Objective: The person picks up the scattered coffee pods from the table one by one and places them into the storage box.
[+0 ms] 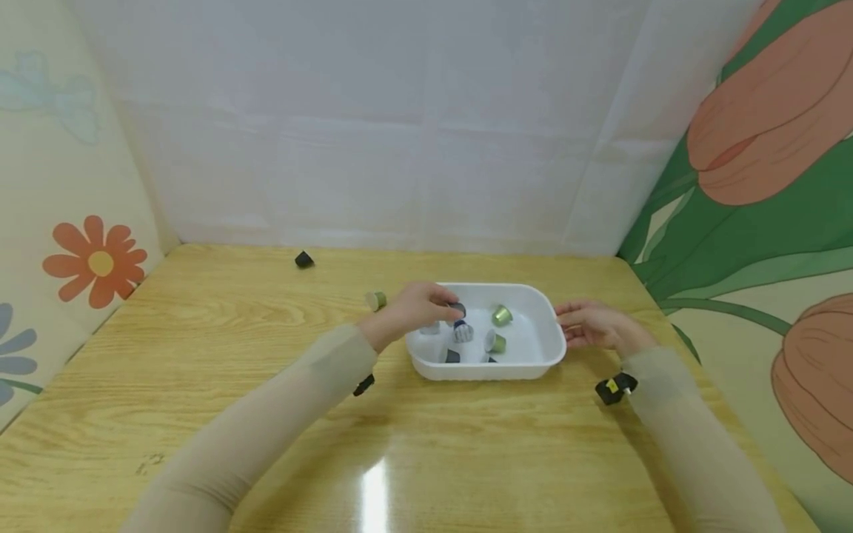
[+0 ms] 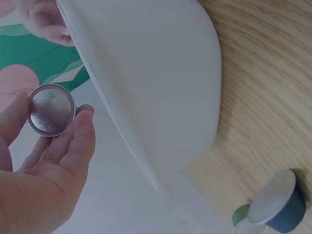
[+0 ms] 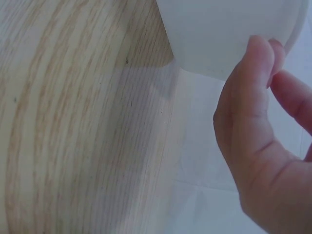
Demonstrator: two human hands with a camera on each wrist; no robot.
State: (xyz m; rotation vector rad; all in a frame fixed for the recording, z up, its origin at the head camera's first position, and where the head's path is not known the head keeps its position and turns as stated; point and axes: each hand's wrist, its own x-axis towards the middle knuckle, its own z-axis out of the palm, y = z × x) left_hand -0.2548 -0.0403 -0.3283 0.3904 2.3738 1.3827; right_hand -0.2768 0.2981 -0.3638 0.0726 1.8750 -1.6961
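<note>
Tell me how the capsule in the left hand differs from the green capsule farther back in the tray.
The held capsule is pinched in the left hand, while the green capsule lies tilted in the white tray, untouched. In the head view, the held capsule looks dark, whereas the green capsule is shiny green. Both are small capsules.

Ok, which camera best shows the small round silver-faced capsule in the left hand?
The left wrist view: the round silver-faced capsule shows large, its shiny face plainly visible, pinched by the left hand. The head view shows it small, dark and partly covered; the right wrist view doesn't show it.
</note>
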